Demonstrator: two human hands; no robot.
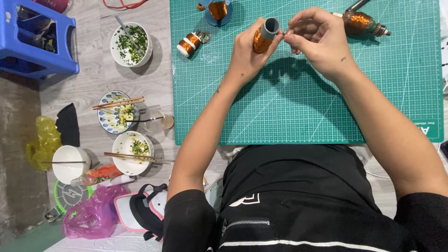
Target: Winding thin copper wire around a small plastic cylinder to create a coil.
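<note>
Black garment (298, 196): nearest the lens, zip and white stripe across the front, just below the green gridded cutting mat (303, 116).
Left hand (247, 53): over the upper middle of the mat, fingers wrapped round a grey tube wound with copper wire (263, 36), holding it up off the mat.
Right hand (317, 39): just right of the tube, thumb and forefinger pressed together in a pinch at the tube's open rim; what sits between them too small to tell.
Small copper-wound spool (190, 43): lying on the mat's upper left part, well apart from the hands.
Blue-based copper coil (217, 10): at the mat's top edge, above the left hand.
Copper-wound metal spindle (361, 22): on the mat's upper right, beside the right hand.
White bowl of chopped greens (130, 44): left of the mat.
Patterned bowl with chopsticks (116, 112): left of the mat, lower.
Blue plastic stool (35, 39): far left of the mat.
Pink plastic bag (91, 214): below and left of the mat.
</note>
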